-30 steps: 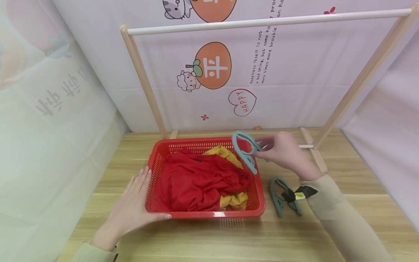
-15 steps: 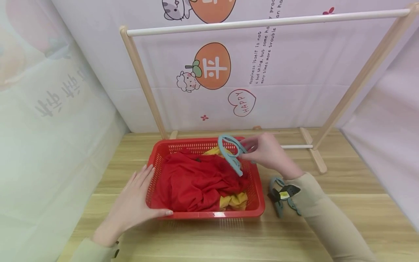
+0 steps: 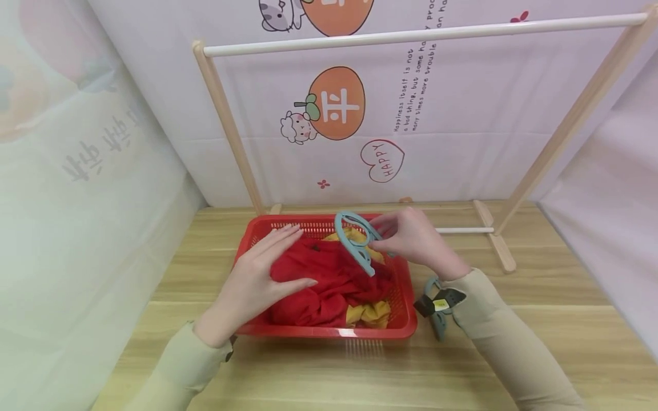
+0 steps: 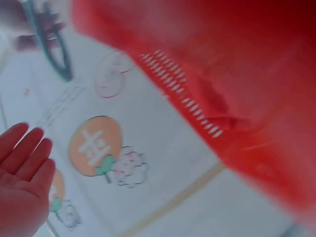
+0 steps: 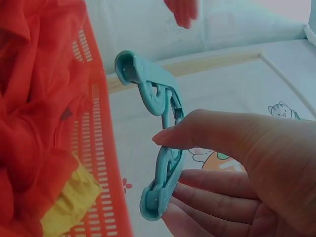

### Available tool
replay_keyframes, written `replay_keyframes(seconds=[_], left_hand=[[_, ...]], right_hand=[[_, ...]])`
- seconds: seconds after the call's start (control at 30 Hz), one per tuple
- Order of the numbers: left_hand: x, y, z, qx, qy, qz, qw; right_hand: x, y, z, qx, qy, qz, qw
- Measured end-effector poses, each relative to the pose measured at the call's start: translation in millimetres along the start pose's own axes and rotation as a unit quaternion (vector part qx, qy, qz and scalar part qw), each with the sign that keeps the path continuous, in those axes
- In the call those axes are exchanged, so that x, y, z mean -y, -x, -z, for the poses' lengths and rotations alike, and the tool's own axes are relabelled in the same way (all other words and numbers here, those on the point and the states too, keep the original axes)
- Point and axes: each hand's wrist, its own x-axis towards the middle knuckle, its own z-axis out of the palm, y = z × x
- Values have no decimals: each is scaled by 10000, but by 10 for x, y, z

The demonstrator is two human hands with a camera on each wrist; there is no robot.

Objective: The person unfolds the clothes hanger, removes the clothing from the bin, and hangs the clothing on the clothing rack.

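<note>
My right hand [image 3: 413, 237] pinches a folded light-blue folding clothes hanger [image 3: 352, 246] over the back right of the red basket [image 3: 329, 332]. In the right wrist view, the thumb presses the middle of the hanger [image 5: 170, 81], with fingers behind it. My left hand [image 3: 252, 288] hovers above the basket's left side, fingers straight and thumb spread, holding nothing. Crumpled red cloth [image 3: 303, 311] fills most of the basket, with yellow cloth [image 3: 372, 313] showing at its right. A second folding hanger [image 3: 438, 325] lies on the table, partly hidden by the right wrist strap.
Behind the basket stands a rack with a white rod [image 3: 411, 36] and wooden posts [image 3: 228, 125]. Its lower white bar [image 3: 465, 230] runs just above the wooden table [image 3: 555, 319]. Printed white sheets [image 3: 288, 177] hang at the back and sides.
My left hand has left the basket's left rim and moved up and right over the cloth. The right hand has carried the hanger leftward over the basket.
</note>
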Motion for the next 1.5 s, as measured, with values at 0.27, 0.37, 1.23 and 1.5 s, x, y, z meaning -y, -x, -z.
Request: replay_keyframes(seconds=[0.27,0.37,1.23,1.5], left_hand=[[-165,-295,38,-57,254,-508,9984],[-168,-402,-16,29,263,-815,9963],[218,-621,-426,-1005,453,-487,9927],[245,-622,-480,-1195,1239,195,9849]], right_hand=[[56,-26,-14,1,106,77,9999],[91,-47,-16,-15,122,124,9998],[316,-84,63,-345,-817,786,9930],[342,-57,70,-592,-1042,1202,9855]])
